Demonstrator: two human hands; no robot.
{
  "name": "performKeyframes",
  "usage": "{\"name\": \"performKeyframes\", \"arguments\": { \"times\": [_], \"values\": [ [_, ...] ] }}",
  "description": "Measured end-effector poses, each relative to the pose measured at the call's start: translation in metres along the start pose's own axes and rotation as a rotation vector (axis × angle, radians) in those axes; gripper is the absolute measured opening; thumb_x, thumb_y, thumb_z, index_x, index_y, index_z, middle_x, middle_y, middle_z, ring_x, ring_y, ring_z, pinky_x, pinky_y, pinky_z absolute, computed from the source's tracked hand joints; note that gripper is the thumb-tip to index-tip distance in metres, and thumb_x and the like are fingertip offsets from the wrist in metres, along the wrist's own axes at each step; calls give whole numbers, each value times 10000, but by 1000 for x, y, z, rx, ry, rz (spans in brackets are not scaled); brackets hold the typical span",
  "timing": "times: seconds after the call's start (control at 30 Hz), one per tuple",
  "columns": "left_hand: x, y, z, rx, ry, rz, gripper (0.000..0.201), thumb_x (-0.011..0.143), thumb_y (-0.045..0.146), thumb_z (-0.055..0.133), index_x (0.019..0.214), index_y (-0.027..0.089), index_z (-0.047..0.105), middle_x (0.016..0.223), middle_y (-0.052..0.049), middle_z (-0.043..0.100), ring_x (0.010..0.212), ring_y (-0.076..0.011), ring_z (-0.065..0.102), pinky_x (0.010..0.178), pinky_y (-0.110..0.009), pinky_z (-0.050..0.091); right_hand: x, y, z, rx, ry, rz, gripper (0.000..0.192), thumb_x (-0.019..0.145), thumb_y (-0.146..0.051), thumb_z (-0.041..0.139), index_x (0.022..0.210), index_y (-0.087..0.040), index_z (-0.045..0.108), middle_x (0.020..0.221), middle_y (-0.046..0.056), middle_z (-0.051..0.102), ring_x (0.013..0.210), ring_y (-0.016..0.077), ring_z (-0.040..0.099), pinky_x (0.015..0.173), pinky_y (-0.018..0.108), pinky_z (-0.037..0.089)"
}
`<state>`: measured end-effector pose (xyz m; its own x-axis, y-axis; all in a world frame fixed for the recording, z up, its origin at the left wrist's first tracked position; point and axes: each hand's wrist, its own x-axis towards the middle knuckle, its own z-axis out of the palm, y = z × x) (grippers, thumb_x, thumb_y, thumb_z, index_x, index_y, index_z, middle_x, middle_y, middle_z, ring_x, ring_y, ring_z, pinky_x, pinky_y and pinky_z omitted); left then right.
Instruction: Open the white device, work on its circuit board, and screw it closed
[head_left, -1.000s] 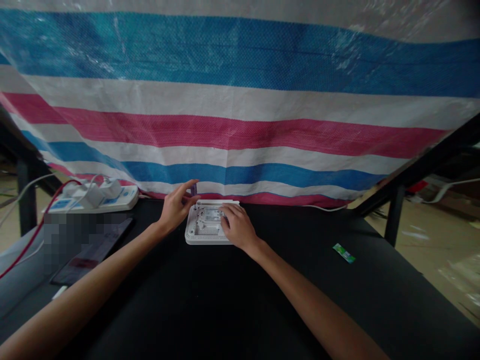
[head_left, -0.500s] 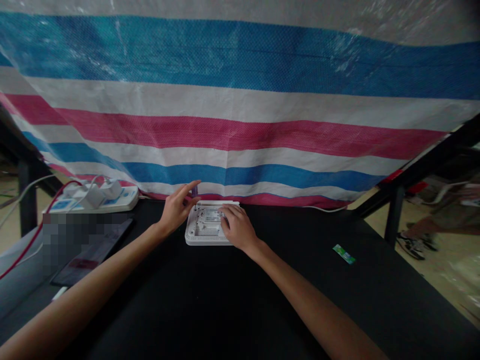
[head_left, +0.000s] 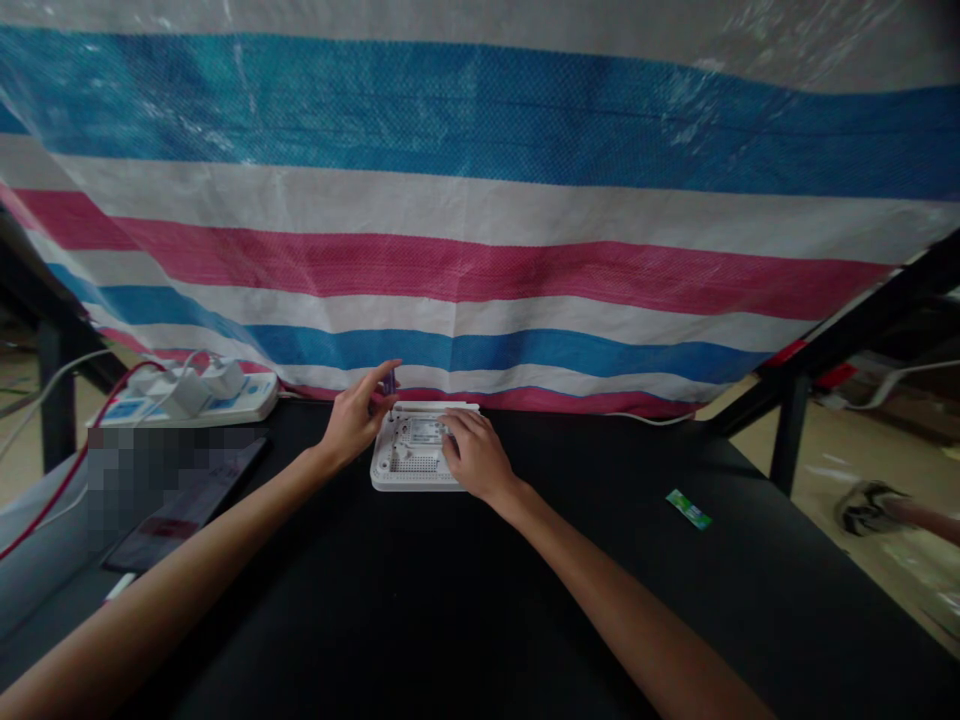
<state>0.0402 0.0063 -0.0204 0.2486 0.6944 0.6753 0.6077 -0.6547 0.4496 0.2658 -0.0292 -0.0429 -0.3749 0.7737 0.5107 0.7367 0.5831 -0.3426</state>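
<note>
Pinching purple tool (head_left: 388, 383) (prob. screwdriver) in L hand (head_left: 356, 416), by white box (head_left: 409, 484); resting R hand (head_left: 480, 456) on box, can't tell if gripping. Apparently mid-job, w/ unclear amt. to go.

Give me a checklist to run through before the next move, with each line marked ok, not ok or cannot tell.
1. Left hand holding the slim purple tool: ok, between thumb and fingers.
2. Tool's lower end touching the white device: cannot tell, too small.
3. Right hand on the device: ok, over its right side.
4. Whole device visible: not ok, the right hand covers part.
5. Green packet apart from the device: ok, off to the right.
</note>
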Motion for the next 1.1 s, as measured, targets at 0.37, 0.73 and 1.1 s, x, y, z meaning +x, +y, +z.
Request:
{"name": "performKeyframes", "arguments": {
  "times": [0.37,0.73,1.1],
  "values": [
    [1,-1,1,23,20,32,430,947,293,576,1362,207,504,994,-46,616,742,-128,588,678,-261,527,0,0,1,-13,-9,-4,309,897,-148,510,1155,-94,671,1227,172,673,1189,264,592,1084,451,424],
    [1,3,-3,-89,-26,34,498,930,181,498,1426,197,451,1069,-82,674,882,-168,636,785,-321,566,1,-1,-1,-15,-9,-7,315,891,-140,500,1150,-111,676,1215,157,681,1177,258,602,1076,440,436],
    [2,5,-5,-113,-36,22,566,867,124,500,1428,181,454,1079,-92,680,874,-168,646,806,-326,567,0,0,0,-10,-21,5,311,899,-150,492,1156,-121,665,1234,155,672,1189,255,590,1081,447,422]
  ]
}}
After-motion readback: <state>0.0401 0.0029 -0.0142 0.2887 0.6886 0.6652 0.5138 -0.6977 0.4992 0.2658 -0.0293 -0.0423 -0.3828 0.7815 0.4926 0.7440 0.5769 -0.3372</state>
